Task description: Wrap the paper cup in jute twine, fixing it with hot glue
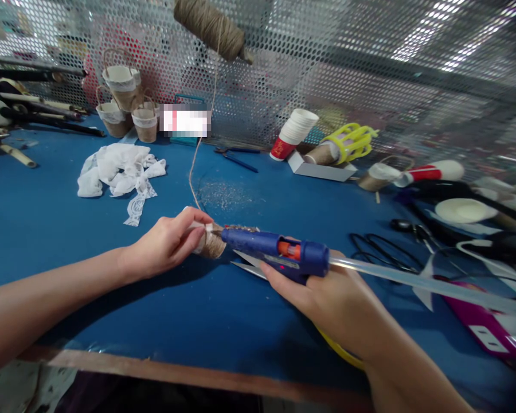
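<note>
A small paper cup wrapped in twine (210,246) is gripped on its side by my left hand (172,238), whose fingers close around its white end. In my right hand (327,287) is a blue glue gun (262,246), its nozzle pointing left and meeting the cup near my left fingertips. A long clear glue stick (391,272) runs out of the gun's back. Beneath the gun show the scissors' blades (251,267) and, below my wrist, a yellow handle (341,350); whether they rest on the table or against my hand, I cannot tell.
Twine from a hanging spool (210,28) drops to the cup. White lace (116,169) lies at left, with several finished twine baskets (124,86) behind. Pliers (238,158), stacked paper cups (294,135), black cords (382,252) and a magenta power strip (477,321) occupy the blue table (167,321).
</note>
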A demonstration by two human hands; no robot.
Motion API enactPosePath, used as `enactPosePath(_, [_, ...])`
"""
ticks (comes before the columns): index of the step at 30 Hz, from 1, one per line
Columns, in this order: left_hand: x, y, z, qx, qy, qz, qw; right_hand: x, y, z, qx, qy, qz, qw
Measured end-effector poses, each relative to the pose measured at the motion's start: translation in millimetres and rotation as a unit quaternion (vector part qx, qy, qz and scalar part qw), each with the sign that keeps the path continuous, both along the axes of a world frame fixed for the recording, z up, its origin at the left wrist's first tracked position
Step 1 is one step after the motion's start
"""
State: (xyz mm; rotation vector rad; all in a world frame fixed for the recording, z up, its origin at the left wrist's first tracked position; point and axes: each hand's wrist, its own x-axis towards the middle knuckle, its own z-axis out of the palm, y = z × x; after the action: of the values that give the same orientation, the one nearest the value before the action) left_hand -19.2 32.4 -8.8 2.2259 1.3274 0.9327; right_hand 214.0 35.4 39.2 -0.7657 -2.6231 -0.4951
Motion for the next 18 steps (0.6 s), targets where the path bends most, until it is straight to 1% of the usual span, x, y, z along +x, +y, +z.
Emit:
enactPosePath(2, [-0.2, -0.4, 0.6, -0.006, 0.007, 0.002, 1.000, 0.6, -0.2, 0.4, -0.018, 0.008, -0.006, 1.000])
enactPosePath(5, [-1.0, -0.8, -0.1, -0.014, 0.015, 0.003, 1.000, 2.4, -1.9, 1.0, -0.018, 0.005, -0.011, 1.000])
enactPosePath(8, [-1.0, -0.5, -0.6, -0.013, 0.018, 0.002, 1.000, 1.8, -3.0, 1.8, -0.022, 0.013, -0.001, 1.000])
enactPosePath(10, [-0.4, -0.4, -0.1, -0.006, 0.016, 0.000, 1.000, -0.1, -2.5, 2.3, -0.047, 0.037, -0.005, 0.998])
enactPosePath(13, [0.4, -0.5, 0.7, 0.011, 0.008, -0.006, 1.000, -3.0, -0.4, 2.6, -0.110, 0.076, -0.040, 0.990])
enactPosePath(15, [0.4, -0.5, 0.4, 0.015, 0.007, -0.006, 1.000, -3.8, 0.9, 2.8, -0.127, 0.089, -0.055, 0.986])
enactPosePath(16, [0.3, -0.4, 0.0, 0.015, 0.009, -0.005, 1.000, -3.7, 1.3, 2.9, -0.127, 0.087, -0.052, 0.987])
enactPosePath(18, [0.0, 0.1, -1.1, 0.012, 0.013, -0.003, 1.000, -2.5, 1.2, 2.9, -0.103, 0.073, -0.034, 0.991])
